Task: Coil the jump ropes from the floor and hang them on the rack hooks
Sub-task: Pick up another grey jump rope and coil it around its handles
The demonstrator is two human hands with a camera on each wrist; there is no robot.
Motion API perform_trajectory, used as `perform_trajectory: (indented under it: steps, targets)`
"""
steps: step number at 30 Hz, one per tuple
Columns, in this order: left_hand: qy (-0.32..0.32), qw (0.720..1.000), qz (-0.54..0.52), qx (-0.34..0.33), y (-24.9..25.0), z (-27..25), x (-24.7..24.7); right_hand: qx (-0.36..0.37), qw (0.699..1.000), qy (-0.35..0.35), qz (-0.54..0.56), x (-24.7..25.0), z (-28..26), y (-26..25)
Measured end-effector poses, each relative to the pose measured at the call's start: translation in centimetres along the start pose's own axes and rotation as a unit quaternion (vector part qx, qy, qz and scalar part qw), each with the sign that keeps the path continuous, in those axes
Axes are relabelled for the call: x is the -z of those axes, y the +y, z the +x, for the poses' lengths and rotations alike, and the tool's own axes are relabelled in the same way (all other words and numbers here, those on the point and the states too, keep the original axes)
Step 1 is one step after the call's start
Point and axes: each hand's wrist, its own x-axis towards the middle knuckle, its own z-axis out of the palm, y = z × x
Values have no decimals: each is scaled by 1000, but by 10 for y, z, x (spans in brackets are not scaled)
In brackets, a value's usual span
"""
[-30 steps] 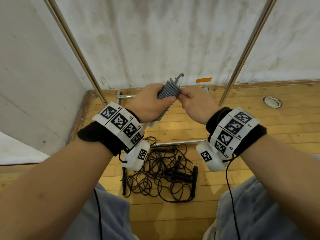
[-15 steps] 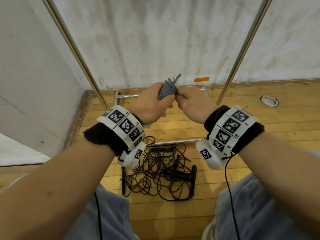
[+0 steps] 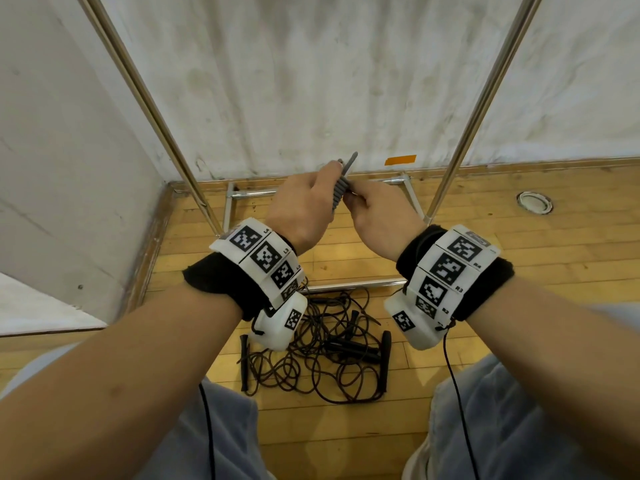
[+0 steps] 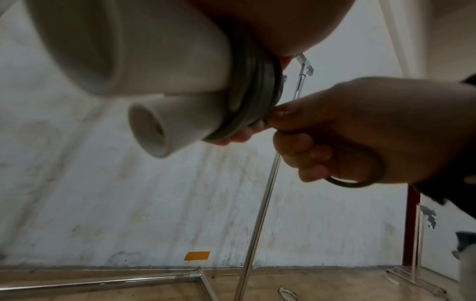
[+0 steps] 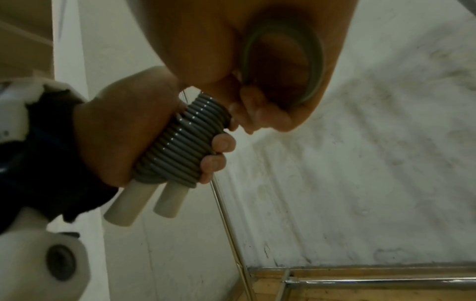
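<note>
Grey jump rope (image 5: 180,142) is wound tight round its two white handles (image 5: 144,201), bundle tilted with handle ends pointing down and the top leaning away toward the wall. Left hand (image 3: 298,209) is wrapped round the coil; right hand (image 3: 377,209) pinches the loose end loop (image 4: 360,183). Black ropes (image 3: 322,355) lie tangled on the floor beneath.

rack uprights (image 3: 485,98) cut off at top, rope end hidden inside right hand (image 3: 377,209)
</note>
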Motion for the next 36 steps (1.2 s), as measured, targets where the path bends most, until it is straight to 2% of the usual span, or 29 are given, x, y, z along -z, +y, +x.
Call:
perform_trajectory:
  steps: [4, 7, 11, 16, 18, 20, 22, 25, 30, 36]
  targets:
    - [60, 997, 20, -36, -2, 7, 3, -5, 1000, -2, -3, -6, -1, -8]
    - [49, 996, 58, -48, -4, 10, 4, 12, 1000, 1, -5, -7, -1, -11]
    - [-16, 997, 58, -44, -3, 5, 1, 16, 999, -19, -31, 0, 1, -5]
    - [-137, 990, -33, -19, 1, 2, 1, 8, 998, -48, -49, 12, 4, 3]
    - [-167, 986, -26, -7, 2, 3, 6, 2, 997, -66, -42, 16, 3, 4]
    - [-181, 983, 16, -23, 1, 3, 13, 0, 997, -77, -17, 19, 1, 4]
    - [-181, 982, 28, -44, -2, 4, 20, 14, 998, -69, -2, 23, -1, 1]
    - [-166, 985, -9, -45, 1, 3, 23, 29, 997, -65, 10, 26, 1, -3]
    - [-112, 989, -62, -76, 6, 2, 24, 25, 995, -89, 31, 24, 8, -3]
    - [-136, 987, -70, -46, 5, -1, 21, -18, 996, -74, 55, 26, 11, -1]
